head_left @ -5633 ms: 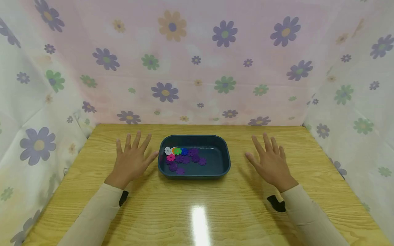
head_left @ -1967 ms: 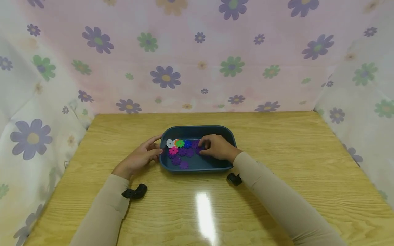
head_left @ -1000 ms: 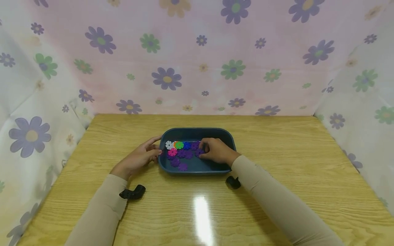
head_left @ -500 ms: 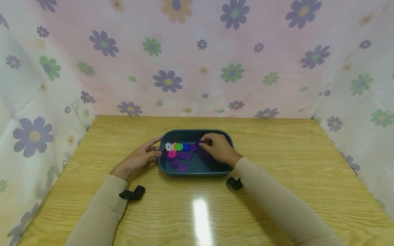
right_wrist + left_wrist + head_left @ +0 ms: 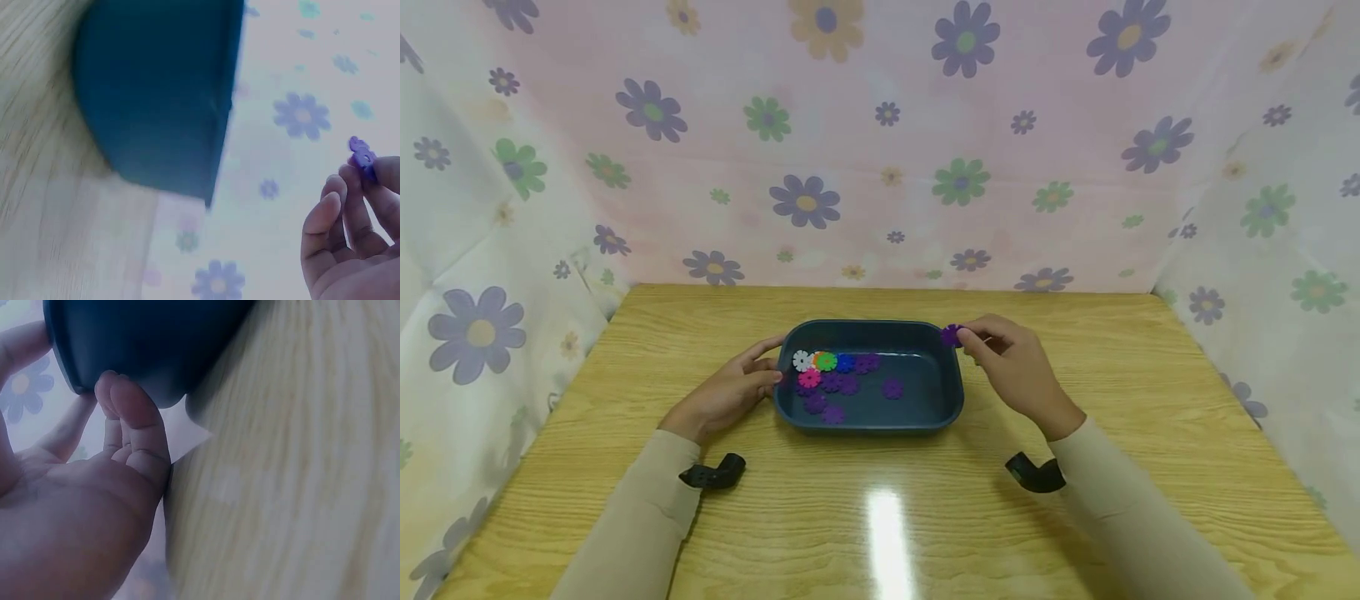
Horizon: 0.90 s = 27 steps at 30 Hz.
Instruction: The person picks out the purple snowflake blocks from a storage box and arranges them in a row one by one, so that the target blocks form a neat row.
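Observation:
My right hand [image 5: 1021, 367] pinches a purple notched plastic disc [image 5: 952, 335] between thumb and fingertips, just above the back right corner of a dark blue tray [image 5: 925, 408]. In the right wrist view that purple disc [image 5: 362, 156] is seen edge-on, beside the tray's outer wall [image 5: 156, 94]. Inside the tray lie several more purple discs [image 5: 832, 414], with white [image 5: 802, 361], green [image 5: 826, 361], pink [image 5: 809, 378] and blue [image 5: 846, 363] ones at the left. The left hand [image 5: 730, 392] holds the tray's left end; the left wrist view shows thumb and fingers at its rim.
Under the tray is a wood-grain table [image 5: 775, 517] with a bright light reflection near the front. Flower-print cloth [image 5: 880, 150] hangs behind it and at both sides. A black wrist device [image 5: 1036, 473] sits at each sleeve cuff.
From resting spread on either side, the left hand took hold of the tray and the right reached in. The right hand then picked up a purple disc and moved it right, over the rim.

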Each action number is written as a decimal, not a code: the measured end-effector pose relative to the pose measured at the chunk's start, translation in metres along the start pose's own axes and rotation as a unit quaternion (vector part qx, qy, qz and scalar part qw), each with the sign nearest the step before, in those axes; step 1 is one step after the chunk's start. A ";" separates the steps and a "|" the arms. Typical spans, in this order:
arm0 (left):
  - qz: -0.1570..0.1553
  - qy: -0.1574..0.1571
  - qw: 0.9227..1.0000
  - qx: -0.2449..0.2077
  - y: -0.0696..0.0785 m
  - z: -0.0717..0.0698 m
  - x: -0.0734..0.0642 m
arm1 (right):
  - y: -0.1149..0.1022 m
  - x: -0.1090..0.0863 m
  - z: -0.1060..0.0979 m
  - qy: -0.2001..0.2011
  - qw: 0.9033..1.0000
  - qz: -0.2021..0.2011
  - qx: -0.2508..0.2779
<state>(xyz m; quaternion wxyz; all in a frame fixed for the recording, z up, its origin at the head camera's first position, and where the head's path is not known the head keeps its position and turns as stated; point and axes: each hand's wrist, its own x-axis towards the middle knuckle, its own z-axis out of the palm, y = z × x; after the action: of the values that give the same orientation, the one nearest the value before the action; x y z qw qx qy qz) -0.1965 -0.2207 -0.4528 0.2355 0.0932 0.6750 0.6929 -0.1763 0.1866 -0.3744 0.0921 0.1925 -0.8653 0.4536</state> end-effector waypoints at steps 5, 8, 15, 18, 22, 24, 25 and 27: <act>0.013 -0.005 1.000 -0.021 -0.004 -0.001 -0.001 | 0.017 -0.013 -0.024 0.023 0.999 0.041 0.002; 0.026 -0.011 0.999 -0.035 -0.006 -0.003 -0.002 | 0.027 -0.014 -0.031 0.020 0.997 0.078 0.015; 0.045 -0.020 0.997 -0.051 -0.012 -0.006 -0.006 | 0.062 -0.011 -0.032 -0.048 0.981 0.180 0.058; 0.046 -0.031 0.997 -0.055 -0.012 -0.007 -0.006 | 0.075 -0.012 -0.029 -0.081 0.974 0.198 0.074; 0.046 -0.044 0.996 -0.056 -0.011 -0.010 -0.008 | 0.082 -0.010 -0.020 -0.109 0.969 0.208 0.071; 0.047 -0.050 0.996 -0.056 -0.010 -0.011 -0.008 | 0.084 -0.011 -0.017 -0.123 0.967 0.215 0.064; 0.048 -0.052 0.996 -0.056 -0.010 -0.011 -0.008 | 0.085 -0.011 -0.016 -0.132 0.965 0.217 0.064; 0.049 -0.054 0.996 -0.058 -0.010 -0.011 -0.007 | 0.087 -0.012 -0.014 -0.148 0.962 0.221 0.065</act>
<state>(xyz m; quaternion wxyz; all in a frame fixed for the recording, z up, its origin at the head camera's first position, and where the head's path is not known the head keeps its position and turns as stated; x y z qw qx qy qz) -0.1932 -0.2339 -0.4625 0.2426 0.1500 0.6145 0.7356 -0.2025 0.2462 -0.4355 -0.1517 0.0673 -0.8589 0.4846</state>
